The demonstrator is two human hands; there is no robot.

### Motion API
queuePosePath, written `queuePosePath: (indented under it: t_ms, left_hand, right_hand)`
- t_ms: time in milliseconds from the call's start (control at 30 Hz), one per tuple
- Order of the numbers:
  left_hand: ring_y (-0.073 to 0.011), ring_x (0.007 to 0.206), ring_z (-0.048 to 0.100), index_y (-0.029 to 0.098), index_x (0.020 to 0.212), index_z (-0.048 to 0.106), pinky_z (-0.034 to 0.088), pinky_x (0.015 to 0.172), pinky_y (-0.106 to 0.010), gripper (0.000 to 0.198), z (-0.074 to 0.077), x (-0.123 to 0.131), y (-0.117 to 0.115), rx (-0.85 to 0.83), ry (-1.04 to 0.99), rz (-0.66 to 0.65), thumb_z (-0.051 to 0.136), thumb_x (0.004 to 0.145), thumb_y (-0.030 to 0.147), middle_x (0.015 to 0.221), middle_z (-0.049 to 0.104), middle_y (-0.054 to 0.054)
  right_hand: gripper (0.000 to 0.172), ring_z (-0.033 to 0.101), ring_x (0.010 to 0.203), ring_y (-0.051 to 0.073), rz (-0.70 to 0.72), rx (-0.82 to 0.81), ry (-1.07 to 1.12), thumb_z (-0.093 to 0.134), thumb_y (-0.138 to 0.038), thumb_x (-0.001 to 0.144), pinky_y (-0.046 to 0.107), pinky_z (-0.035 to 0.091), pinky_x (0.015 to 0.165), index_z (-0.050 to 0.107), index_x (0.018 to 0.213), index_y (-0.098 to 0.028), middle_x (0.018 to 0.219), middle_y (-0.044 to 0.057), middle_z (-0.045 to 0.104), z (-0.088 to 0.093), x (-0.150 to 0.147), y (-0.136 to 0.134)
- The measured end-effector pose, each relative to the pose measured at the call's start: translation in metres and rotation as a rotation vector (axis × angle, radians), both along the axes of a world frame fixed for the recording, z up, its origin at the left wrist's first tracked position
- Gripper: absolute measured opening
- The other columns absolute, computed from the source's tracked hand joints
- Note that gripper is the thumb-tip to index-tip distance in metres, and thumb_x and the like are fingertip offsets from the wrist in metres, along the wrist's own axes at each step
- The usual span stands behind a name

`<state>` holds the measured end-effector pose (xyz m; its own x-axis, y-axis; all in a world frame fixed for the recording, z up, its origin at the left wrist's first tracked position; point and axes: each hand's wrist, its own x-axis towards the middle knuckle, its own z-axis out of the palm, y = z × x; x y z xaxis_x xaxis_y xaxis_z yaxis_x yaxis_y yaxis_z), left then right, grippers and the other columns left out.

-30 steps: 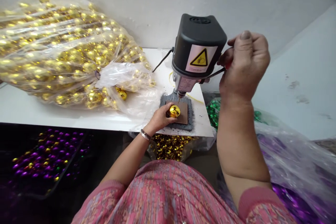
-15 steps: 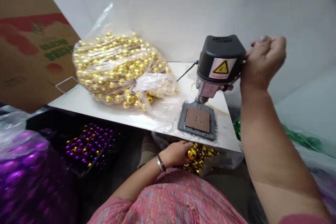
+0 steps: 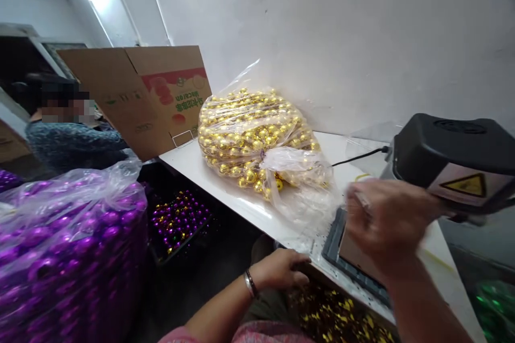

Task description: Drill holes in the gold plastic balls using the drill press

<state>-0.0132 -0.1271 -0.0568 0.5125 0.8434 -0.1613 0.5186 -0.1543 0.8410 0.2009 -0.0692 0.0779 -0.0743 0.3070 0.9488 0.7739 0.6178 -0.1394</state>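
Observation:
My left hand [image 3: 284,270] is at the front edge of the white table [image 3: 245,209], fingers stretched and thumb apart, with nothing visible in it. Below it lie loose shiny gold pieces [image 3: 338,313] in my lap. Blurred by motion, my right hand [image 3: 388,220] is in front of the small black drill press [image 3: 462,144] with its yellow warning label. Its fingers look curled, but whether they hold anything cannot be made out. Behind this hand, the press's grey base [image 3: 335,236] and brown plate [image 3: 349,249] are partly hidden.
A clear bag of gold beads [image 3: 257,139] stands on the table. A cardboard box [image 3: 161,102] is beyond it. At left are a bag of purple beads [image 3: 72,246] and a dark tray [image 3: 181,225] of mixed beads. Another person [image 3: 68,139] sits at far left.
The view has swung left, bringing another person into sight. My right hand has come from the press's right side to its front. The gold ball no longer shows in my left hand.

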Motion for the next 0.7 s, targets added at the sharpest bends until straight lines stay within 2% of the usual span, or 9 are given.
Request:
queuePosePath:
  t_ms: [33,100,200,267,367,467,533,600,700]
  left_hand:
    - [-0.0264,0.108,0.068,0.026,0.127,0.072,0.051,0.098,-0.037,0.050,0.001,-0.012,0.003,-0.015,-0.018,0.091,0.072,0.077,0.029,0.120,0.075,-0.005]
    - [-0.0243,0.099,0.068,0.023,0.126,0.072,0.052,0.095,-0.037,0.048,0.003,-0.037,0.013,-0.039,-0.089,0.293,0.070,0.079,0.032,0.116,0.076,-0.007]
    - [-0.0221,0.093,0.066,0.020,0.124,0.073,0.053,0.091,-0.037,0.046,0.010,-0.076,0.035,-0.026,-0.259,0.594,0.068,0.081,0.034,0.112,0.075,-0.009]
    - [-0.0218,0.093,0.066,0.019,0.125,0.070,0.054,0.090,-0.037,0.049,0.015,-0.098,0.049,-0.021,-0.383,0.808,0.070,0.080,0.038,0.115,0.073,-0.011]
    - [-0.0245,0.107,0.067,0.025,0.144,0.055,0.055,0.093,-0.037,0.072,0.017,-0.117,0.065,-0.100,-0.612,1.064,0.076,0.079,0.045,0.133,0.063,-0.016]
    - [-0.0285,0.126,0.061,0.040,0.159,0.025,0.057,0.096,-0.041,0.098,0.014,-0.119,0.078,-0.237,-0.880,1.137,0.079,0.078,0.052,0.154,0.043,-0.016]
    - [-0.0302,0.131,0.059,0.049,0.159,0.012,0.059,0.094,-0.046,0.102,0.011,-0.114,0.087,-0.307,-0.997,1.149,0.076,0.080,0.057,0.160,0.033,-0.015]
    - [-0.0321,0.132,0.058,0.051,0.157,0.010,0.060,0.091,-0.051,0.097,0.010,-0.108,0.095,-0.341,-1.069,1.150,0.071,0.082,0.063,0.162,0.028,-0.015]
    - [-0.0350,0.131,0.059,0.048,0.156,0.018,0.059,0.092,-0.056,0.089,0.009,-0.095,0.101,-0.383,-1.136,1.096,0.064,0.084,0.068,0.161,0.031,-0.015]
  right_hand:
    - [0.020,0.061,0.105,0.016,0.041,-0.054,-0.094,0.067,-0.035,0.082,0.038,0.040,0.105,0.068,0.101,-0.028,0.097,0.001,0.072,0.001,-0.023,0.007]
    - [0.029,0.058,0.121,0.019,0.059,-0.244,-0.201,0.063,-0.036,0.086,0.039,0.039,0.110,0.068,0.113,-0.027,0.116,0.005,0.071,0.007,-0.061,0.033]
    - [0.054,0.043,0.144,0.030,0.032,-0.466,-0.225,0.068,-0.035,0.082,0.053,0.031,0.121,0.058,0.134,-0.026,0.147,0.012,0.054,0.013,-0.097,0.084]
    - [0.064,0.041,0.145,0.035,0.017,-0.611,-0.204,0.074,-0.037,0.078,0.062,0.031,0.121,0.055,0.137,-0.022,0.150,0.017,0.050,0.012,-0.109,0.114]
    - [0.053,0.057,0.128,0.022,0.059,-0.764,-0.123,0.062,-0.046,0.088,0.049,0.051,0.111,0.056,0.130,-0.016,0.135,0.013,0.058,0.008,-0.122,0.136]
    - [0.046,0.061,0.118,0.015,0.153,-0.840,0.012,0.055,-0.047,0.092,0.038,0.057,0.103,0.058,0.126,-0.016,0.128,0.009,0.061,0.009,-0.132,0.137]
    - [0.046,0.061,0.118,0.016,0.208,-0.864,0.122,0.056,-0.047,0.091,0.039,0.057,0.102,0.058,0.126,-0.016,0.128,0.010,0.062,0.011,-0.132,0.132]
    - [0.048,0.061,0.117,0.016,0.245,-0.867,0.240,0.056,-0.048,0.091,0.040,0.057,0.102,0.058,0.126,-0.014,0.127,0.009,0.062,0.013,-0.126,0.127]
    - [0.049,0.061,0.117,0.016,0.294,-0.864,0.384,0.057,-0.048,0.091,0.040,0.057,0.102,0.058,0.125,-0.014,0.125,0.009,0.062,0.013,-0.114,0.123]
